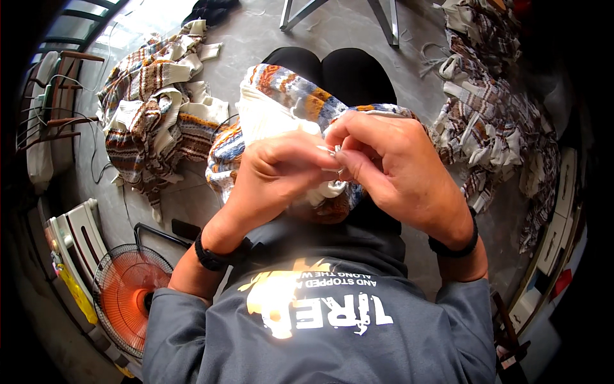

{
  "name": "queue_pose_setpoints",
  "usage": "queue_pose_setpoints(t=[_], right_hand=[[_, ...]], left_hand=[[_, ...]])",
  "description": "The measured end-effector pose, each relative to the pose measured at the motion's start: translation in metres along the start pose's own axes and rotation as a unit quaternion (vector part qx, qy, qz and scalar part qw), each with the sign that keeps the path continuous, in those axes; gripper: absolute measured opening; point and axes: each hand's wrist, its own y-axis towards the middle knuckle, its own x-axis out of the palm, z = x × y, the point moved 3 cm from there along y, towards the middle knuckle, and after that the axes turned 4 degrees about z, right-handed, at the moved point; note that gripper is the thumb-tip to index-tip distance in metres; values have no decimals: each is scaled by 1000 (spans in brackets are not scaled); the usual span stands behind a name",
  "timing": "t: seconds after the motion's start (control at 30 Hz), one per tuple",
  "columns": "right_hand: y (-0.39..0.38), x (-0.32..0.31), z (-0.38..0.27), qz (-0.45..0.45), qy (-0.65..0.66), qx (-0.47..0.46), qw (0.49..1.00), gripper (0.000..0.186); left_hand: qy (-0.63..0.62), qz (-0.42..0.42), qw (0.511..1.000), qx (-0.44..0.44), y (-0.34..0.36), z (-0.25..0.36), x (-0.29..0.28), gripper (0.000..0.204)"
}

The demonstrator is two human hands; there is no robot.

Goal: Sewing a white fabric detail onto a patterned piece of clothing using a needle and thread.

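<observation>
The patterned knit garment (291, 89) is matt, rough-textured yarn cloth, like the heaped sweaters (150, 118). The grey T-shirt (224, 349) and black trousers (359, 77) are smooth, matt cloth. The marbled floor (265, 29) looks polished and glossy; the stand legs (384, 27) are smooth metal. The fan (125, 301) pairs a thin wire grille (144, 256) with orange, plastic-looking blades (128, 313).

Bright light hits the shirt (332, 333) and upper-left floor (167, 18); edges bend into black.
</observation>
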Motion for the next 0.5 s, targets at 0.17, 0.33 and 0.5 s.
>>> queue_pose_setpoints(t=[0.17,0.33,0.5], right_hand=[[8,6,-2,-3,-52,-78,996,4],[19,10,4,75,-52,-77,993,10],[33,-77,14,130,317,-21,939,29]], left_hand=[[74,-23,996,36,0,3,-1,12],[33,-14,999,8,1,0,0,14],[-41,-21,997,-61,2,-3,-4,15]])
